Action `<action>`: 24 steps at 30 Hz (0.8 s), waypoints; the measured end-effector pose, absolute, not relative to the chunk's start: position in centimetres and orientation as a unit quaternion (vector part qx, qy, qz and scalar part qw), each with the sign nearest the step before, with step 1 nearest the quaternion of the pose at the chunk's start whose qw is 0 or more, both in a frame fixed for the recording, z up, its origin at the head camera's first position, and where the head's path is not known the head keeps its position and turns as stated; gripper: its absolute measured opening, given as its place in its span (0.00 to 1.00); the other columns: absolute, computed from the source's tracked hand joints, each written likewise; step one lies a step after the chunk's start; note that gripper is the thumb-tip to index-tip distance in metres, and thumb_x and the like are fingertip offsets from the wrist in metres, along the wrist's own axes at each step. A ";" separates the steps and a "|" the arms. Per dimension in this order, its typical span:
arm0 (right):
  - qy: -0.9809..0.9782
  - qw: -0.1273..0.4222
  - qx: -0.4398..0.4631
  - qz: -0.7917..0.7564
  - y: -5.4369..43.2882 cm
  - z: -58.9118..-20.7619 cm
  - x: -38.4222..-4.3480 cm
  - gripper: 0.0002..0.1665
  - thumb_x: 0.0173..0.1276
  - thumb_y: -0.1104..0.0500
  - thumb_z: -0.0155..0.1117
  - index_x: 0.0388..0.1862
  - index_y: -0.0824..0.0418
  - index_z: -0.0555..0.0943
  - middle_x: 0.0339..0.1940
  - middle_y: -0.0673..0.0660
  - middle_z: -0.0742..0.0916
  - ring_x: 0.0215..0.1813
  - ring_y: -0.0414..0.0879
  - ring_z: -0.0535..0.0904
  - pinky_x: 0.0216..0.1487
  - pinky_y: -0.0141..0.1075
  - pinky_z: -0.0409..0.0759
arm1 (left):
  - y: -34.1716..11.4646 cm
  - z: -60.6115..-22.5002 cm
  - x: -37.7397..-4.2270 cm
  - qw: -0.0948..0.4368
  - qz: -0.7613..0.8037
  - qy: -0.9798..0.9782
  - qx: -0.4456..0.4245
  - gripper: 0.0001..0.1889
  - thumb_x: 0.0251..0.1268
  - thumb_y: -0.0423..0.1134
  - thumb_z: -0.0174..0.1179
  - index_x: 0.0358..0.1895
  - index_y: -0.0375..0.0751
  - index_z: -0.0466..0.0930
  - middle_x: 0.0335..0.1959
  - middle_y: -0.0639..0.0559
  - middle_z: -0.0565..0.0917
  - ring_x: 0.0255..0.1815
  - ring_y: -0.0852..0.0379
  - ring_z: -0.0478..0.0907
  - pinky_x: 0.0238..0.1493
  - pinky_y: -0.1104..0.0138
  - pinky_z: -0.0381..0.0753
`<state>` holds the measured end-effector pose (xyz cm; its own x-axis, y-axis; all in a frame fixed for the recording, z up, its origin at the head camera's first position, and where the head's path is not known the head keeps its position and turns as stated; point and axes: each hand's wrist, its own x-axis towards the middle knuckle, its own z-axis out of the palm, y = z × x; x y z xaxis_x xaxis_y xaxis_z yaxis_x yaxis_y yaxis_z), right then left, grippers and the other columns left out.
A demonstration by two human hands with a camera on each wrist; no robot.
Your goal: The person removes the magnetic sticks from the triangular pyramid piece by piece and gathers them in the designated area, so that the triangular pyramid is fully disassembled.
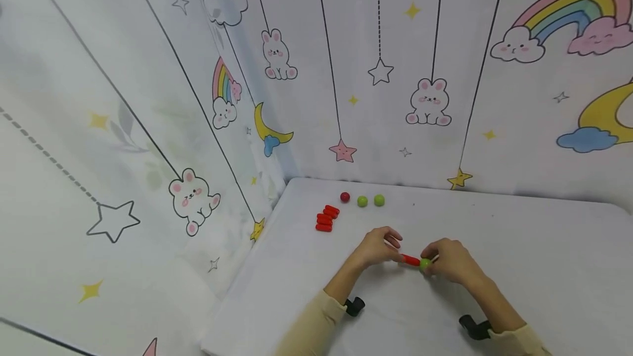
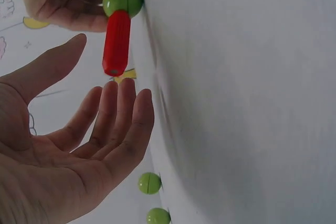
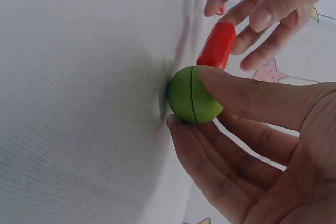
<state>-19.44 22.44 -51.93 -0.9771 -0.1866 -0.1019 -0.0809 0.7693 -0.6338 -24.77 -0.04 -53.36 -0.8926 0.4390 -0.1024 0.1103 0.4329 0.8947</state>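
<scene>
My right hand (image 1: 452, 260) pinches a green ball (image 3: 191, 95) between thumb and fingers, low over the white table. A red rod (image 2: 116, 45) with flat sides sticks out from the ball toward my left hand (image 1: 378, 246). In the left wrist view that hand's fingers (image 2: 134, 124) are spread and loosely bent, and a gap shows between them and the rod's free end. The right wrist view shows a seam line around the ball and the thumb pressed on its side.
Toward the back left of the white table (image 1: 544, 257) lie several red rods (image 1: 324, 220) in a short row. Behind them sit a dark red ball (image 1: 345, 197) and two green balls, one (image 1: 362, 201) beside the other (image 1: 379, 200). A patterned curtain (image 1: 306, 98) rises behind the table.
</scene>
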 end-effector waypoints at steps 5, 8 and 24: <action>0.933 0.076 -0.078 -0.343 22.5 -52.0 -19.5 0.15 0.53 0.68 0.79 0.41 0.65 0.89 0.35 0.55 0.90 0.36 0.47 0.84 0.32 0.40 0.83 | 0.9 -54.0 -24.2 0.172 0.518 0.821 0.168 0.24 0.52 0.31 0.80 0.54 0.40 0.84 0.41 0.51 0.88 0.35 0.66 0.82 0.34 0.70 0.81; 0.934 0.076 -0.078 -0.340 22.6 -51.9 -19.5 0.15 0.52 0.68 0.80 0.41 0.65 0.89 0.35 0.55 0.90 0.36 0.47 0.84 0.32 0.40 0.83 | 1.2 -54.2 -24.0 0.179 0.536 0.809 0.164 0.23 0.54 0.30 0.79 0.54 0.40 0.84 0.42 0.49 0.89 0.35 0.66 0.83 0.34 0.70 0.83; 0.935 0.084 -0.081 -0.334 22.7 -51.7 -19.5 0.14 0.55 0.68 0.80 0.42 0.65 0.89 0.35 0.55 0.90 0.36 0.47 0.84 0.34 0.41 0.85 | 0.9 -54.8 -24.9 0.175 0.551 0.802 0.151 0.18 0.55 0.29 0.77 0.50 0.42 0.87 0.39 0.49 0.90 0.35 0.65 0.82 0.39 0.71 0.79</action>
<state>-19.46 22.69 -51.69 -0.9727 -0.2075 -0.1040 -0.0948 0.7640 -0.6382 -24.92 0.92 -54.79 -0.8935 0.4345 -0.1138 0.0500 0.3480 0.9362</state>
